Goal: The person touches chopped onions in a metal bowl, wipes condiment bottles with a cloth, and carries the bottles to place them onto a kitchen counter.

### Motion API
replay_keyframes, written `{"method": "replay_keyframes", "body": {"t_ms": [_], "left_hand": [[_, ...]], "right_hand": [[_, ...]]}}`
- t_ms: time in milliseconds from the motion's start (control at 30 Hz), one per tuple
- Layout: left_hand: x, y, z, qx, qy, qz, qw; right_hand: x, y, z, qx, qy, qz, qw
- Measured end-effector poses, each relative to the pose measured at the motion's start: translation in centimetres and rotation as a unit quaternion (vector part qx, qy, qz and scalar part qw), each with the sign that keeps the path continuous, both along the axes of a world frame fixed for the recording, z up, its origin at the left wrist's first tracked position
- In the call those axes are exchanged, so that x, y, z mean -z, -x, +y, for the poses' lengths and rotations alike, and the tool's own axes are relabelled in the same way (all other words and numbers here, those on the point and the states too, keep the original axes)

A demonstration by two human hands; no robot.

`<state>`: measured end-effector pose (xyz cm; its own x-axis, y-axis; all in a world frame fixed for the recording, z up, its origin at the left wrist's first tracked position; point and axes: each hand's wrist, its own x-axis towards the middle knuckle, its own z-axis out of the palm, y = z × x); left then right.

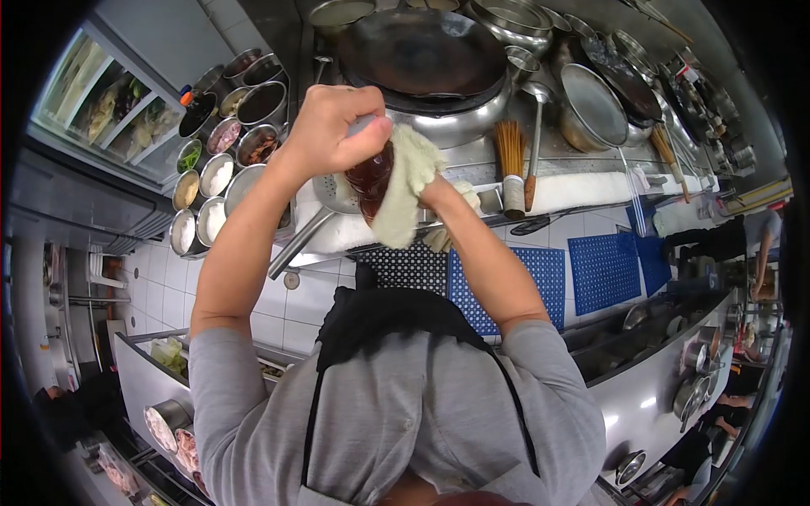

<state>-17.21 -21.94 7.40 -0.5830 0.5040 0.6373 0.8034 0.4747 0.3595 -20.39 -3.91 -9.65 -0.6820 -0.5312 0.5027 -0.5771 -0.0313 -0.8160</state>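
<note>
A glass jar or bottle (369,181) with dark reddish-brown contents is held tilted in front of my chest. My left hand (333,126) is closed over its upper end, where a small pale patch, perhaps the lid, shows beneath the fingers. A cream towel (401,198) covers the jar's right side. My right hand (434,194) grips the towel against the jar, its fingers mostly hidden by the cloth. Just left of the jar, a perforated metal skimmer (336,196) lies on the counter, its handle pointing towards me.
A large dark wok (422,52) sits on the stove ahead. Right of it are a bamboo brush (511,160), a ladle (537,126) and a metal pot (593,105). Several ingredient containers (221,173) stand left. Blue mats (515,287) cover the floor; another person (759,244) is far right.
</note>
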Motion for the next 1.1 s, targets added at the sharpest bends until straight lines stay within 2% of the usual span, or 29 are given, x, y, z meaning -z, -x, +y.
{"method": "replay_keyframes", "body": {"t_ms": [100,133,167,233,300,333,433,467,567,667,767,800,867,900,933,1000,1067,1100], "left_hand": [[-0.7,0.3,-0.7,0.003,-0.04,-0.028,0.999],[-0.8,0.4,-0.8,-0.001,-0.054,-0.044,0.998],[-0.8,0.4,-1.0,-0.005,-0.067,-0.062,0.996],[-0.4,0.3,-0.7,-0.004,-0.056,-0.046,0.997],[-0.2,0.3,-0.1,-0.002,-0.034,-0.028,0.999],[-0.3,0.4,0.2,-0.028,-0.035,-0.032,0.998],[-1.0,0.5,0.7,-0.113,-0.042,-0.041,0.992],[-1.6,0.2,0.7,-0.197,0.04,-0.025,0.979],[-1.7,-0.5,1.8,-0.313,0.088,0.018,0.946],[-1.7,-0.3,1.1,-0.203,0.01,0.032,0.979],[-2.5,-0.2,0.5,-0.103,-0.027,-0.03,0.994],[-2.5,0.1,0.1,-0.085,-0.013,-0.037,0.996],[-3.0,-0.1,0.1,-0.067,-0.024,-0.04,0.997],[-3.3,-0.1,0.1,-0.057,-0.029,-0.041,0.997],[-3.5,-0.1,0.0,-0.059,-0.039,-0.041,0.997],[-3.7,0.1,-0.3,-0.061,-0.057,-0.04,0.996],[-3.6,0.4,-0.8,-0.08,-0.058,-0.025,0.995],[-3.4,0.4,-0.9,-0.091,-0.059,-0.02,0.994]], "right_hand": [[9.1,1.2,-0.8,-0.01,0.084,-0.123,0.989],[10.9,2.0,-0.9,-0.041,0.065,-0.222,0.972],[9.0,1.0,-1.0,-0.063,0.058,-0.262,0.961],[-0.4,-2.1,-0.7,-0.116,0.037,-0.297,0.947],[-4.1,-2.0,-1.1,-0.133,0.052,-0.279,0.95],[-3.8,-1.3,-1.3,-0.136,0.063,-0.244,0.958],[-5.4,-2.1,-2.2,-0.055,0.176,-0.258,0.948],[-5.6,-2.5,-2.3,-0.026,0.187,-0.208,0.96],[-5.9,-2.9,-2.2,0.061,0.071,-0.071,0.993],[-4.4,-1.8,-1.7,-0.017,0.126,-0.149,0.981],[-2.9,-0.5,-0.6,-0.16,0.205,-0.388,0.884],[-2.7,-0.6,0.1,-0.168,0.178,-0.385,0.89],[2.9,0.8,0.2,-0.177,0.146,-0.37,0.9],[3.2,0.7,0.0,-0.181,0.13,-0.362,0.905],[3.7,0.1,-0.2,-0.193,0.19,-0.483,0.833],[1.9,-1.2,0.0,-0.223,0.195,-0.41,0.863],[-0.2,-2.5,-0.3,-0.301,0.272,-0.493,0.77],[-0.4,-3.2,-0.4,-0.295,0.321,-0.525,0.731]]}}
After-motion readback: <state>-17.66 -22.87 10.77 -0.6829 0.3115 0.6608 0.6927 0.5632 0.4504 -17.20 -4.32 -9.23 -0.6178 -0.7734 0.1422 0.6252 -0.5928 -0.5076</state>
